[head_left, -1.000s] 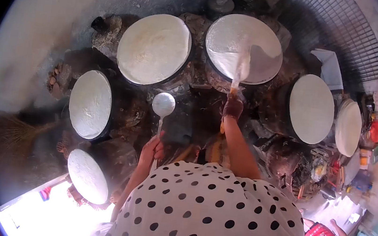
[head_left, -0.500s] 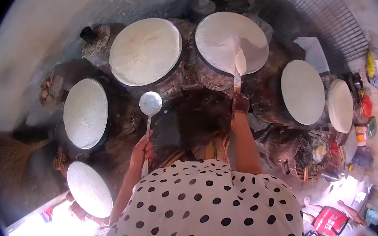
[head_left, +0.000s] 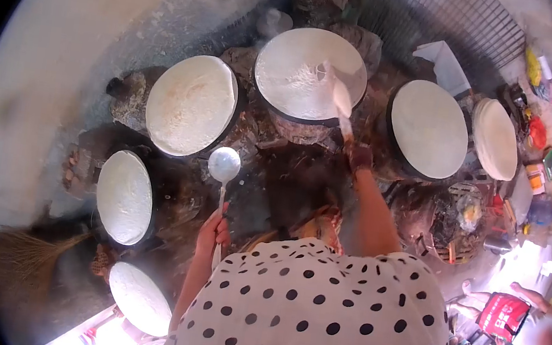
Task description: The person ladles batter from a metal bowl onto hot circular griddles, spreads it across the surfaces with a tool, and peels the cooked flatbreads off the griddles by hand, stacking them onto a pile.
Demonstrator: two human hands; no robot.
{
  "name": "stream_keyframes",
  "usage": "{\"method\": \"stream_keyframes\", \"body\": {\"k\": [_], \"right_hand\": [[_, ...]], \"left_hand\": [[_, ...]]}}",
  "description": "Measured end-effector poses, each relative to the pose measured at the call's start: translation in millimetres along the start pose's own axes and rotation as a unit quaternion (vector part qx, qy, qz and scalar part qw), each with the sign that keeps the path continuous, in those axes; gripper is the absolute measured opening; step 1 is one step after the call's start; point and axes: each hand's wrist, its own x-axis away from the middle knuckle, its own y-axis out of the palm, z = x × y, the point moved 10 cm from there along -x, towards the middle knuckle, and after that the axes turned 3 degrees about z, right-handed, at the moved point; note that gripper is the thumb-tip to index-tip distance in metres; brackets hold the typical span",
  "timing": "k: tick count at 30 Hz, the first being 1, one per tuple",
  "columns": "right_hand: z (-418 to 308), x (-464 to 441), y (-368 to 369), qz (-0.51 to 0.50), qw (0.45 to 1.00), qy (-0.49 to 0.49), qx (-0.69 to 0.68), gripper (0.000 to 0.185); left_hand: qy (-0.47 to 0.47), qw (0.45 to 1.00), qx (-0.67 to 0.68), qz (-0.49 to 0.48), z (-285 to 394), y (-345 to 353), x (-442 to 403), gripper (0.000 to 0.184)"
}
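Note:
My left hand (head_left: 215,230) is closed around the handle of a metal ladle (head_left: 224,164), its round bowl pointing away from me. In my right hand (head_left: 360,158), which wears a dark covering, is a long flat spatula (head_left: 342,100) coated in white. Its blade lies over the far round griddle (head_left: 292,70), whose top carries a wet white batter layer. Left of that, another round griddle (head_left: 191,103) bears a white sheet with faint brownish patches. To the right sits a griddle (head_left: 429,129) with a smooth pale layer.
Two more white-topped rounds stand at the left (head_left: 125,197) and lower left (head_left: 140,298). A stack of pale round sheets (head_left: 495,139) is at the right, near a white box (head_left: 445,66). A straw broom (head_left: 32,253) lies lower left. Another person (head_left: 512,322) is at the lower right.
The spatula has swung across the far griddle, and the white batter covers its right side more fully. My view has shifted. My left hand still holds the ladle.

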Motion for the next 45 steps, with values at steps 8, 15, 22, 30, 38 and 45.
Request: {"method": "stream_keyframes", "body": {"k": [8,15,22,30,38,45], "right_hand": [[-34,28,-10,-0.006,0.952,-0.269,-0.147,0.032],[-26,-57,-88,0.113,0.956,-0.270,0.024,0.037],[8,-14,-78,-0.045,0.967,-0.208,-0.141,0.038],[-72,-62,-166,0.034,0.960,-0.134,-0.245,0.035],[-46,-31,-60,0.202,0.957,-0.118,-0.170,0.036],[-15,-31,-85,0.090,0.993,-0.047,0.057,0.034]], "left_hand": [[-0.028,0.999,0.025,0.002,-25,79,-12,0.032],[-0.024,0.999,0.017,-0.013,-41,127,-29,0.033],[-0.008,0.996,0.082,-0.032,-44,160,-30,0.034],[-0.013,0.994,0.101,-0.029,-42,170,-28,0.034],[0.023,0.999,0.023,0.013,-38,148,-21,0.033],[0.004,1.000,-0.008,0.017,-36,137,-22,0.035]]}}
